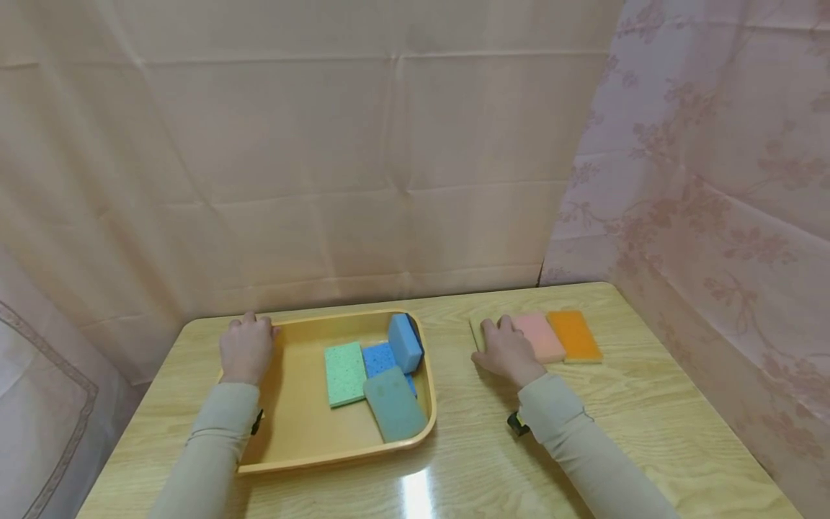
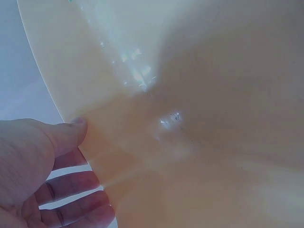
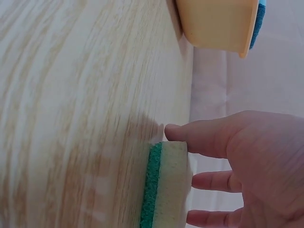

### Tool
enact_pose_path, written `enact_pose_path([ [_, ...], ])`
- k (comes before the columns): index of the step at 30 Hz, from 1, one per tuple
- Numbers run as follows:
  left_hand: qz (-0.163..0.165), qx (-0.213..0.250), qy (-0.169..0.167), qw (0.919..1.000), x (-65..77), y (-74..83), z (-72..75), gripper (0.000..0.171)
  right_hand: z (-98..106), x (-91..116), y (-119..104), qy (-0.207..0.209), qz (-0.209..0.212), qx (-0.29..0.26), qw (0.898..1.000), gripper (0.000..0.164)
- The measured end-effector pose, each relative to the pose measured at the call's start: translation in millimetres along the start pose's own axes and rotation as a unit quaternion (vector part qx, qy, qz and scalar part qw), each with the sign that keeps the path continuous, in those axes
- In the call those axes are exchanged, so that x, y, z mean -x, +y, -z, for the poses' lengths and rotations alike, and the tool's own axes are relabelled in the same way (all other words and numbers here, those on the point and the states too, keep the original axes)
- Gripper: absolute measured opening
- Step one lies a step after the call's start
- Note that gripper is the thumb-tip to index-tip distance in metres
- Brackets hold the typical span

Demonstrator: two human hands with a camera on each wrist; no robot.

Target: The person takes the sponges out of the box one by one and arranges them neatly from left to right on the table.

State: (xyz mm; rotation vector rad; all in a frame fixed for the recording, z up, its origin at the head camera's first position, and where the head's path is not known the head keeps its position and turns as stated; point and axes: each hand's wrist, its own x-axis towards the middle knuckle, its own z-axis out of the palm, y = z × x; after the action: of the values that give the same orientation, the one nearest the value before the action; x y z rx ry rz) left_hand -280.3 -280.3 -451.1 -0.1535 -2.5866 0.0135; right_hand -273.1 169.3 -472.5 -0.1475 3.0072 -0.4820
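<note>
My left hand (image 1: 247, 349) grips the left rim of a yellow plastic tub (image 1: 295, 425). In the left wrist view, its thumb lies on the inner side of the wall and the fingers are outside. My right hand (image 1: 510, 353) is over a pale yellow sponge (image 3: 173, 190) with a green scouring layer underneath, flat on the table. The thumb touches one end of it and fairly straight fingers touch its top. A pink sponge (image 1: 540, 337) lies just right of that hand, with an orange sponge (image 1: 575, 336) beside it.
Inside the tub are a light green sponge (image 1: 345, 373), a speckled blue sponge (image 1: 378, 358), a blue sponge (image 1: 405, 343) leaning on the right wall, and a grey-green sponge (image 1: 395, 405). The wooden table (image 1: 480, 461) meets a beige curtain (image 1: 363, 180) behind.
</note>
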Motion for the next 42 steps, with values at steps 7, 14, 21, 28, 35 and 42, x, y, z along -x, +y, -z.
enact_pose_path([
  [7,-0.002,0.002,0.002,1.0,0.8,-1.7,-2.0,0.027,0.4,1.2,0.6,-0.001,0.003,0.0,1.0,0.062],
  [14,0.002,0.004,-0.004,1.0,-0.2,-0.8,-0.9,0.026,2.4,3.3,0.7,-0.005,0.002,0.003,1.0,0.063],
  [21,0.005,0.01,-0.009,0.9999,-0.5,0.2,1.2,0.026,7.6,7.9,-1.3,0.007,0.008,0.0,1.0,0.062],
  [28,0.003,0.009,-0.004,0.9999,-1.5,-0.4,-0.6,0.025,16.9,12.2,-9.4,0.029,0.022,0.006,0.999,0.061],
  [35,0.003,0.012,0.001,0.9999,-1.1,-0.1,0.7,0.025,30.3,16.7,-27.7,0.059,0.042,0.017,0.997,0.06],
  [42,0.001,0.008,0.0,1.0,-1.2,-0.4,-0.1,0.025,47.5,26.8,-53.1,0.086,0.078,0.019,0.993,0.058],
])
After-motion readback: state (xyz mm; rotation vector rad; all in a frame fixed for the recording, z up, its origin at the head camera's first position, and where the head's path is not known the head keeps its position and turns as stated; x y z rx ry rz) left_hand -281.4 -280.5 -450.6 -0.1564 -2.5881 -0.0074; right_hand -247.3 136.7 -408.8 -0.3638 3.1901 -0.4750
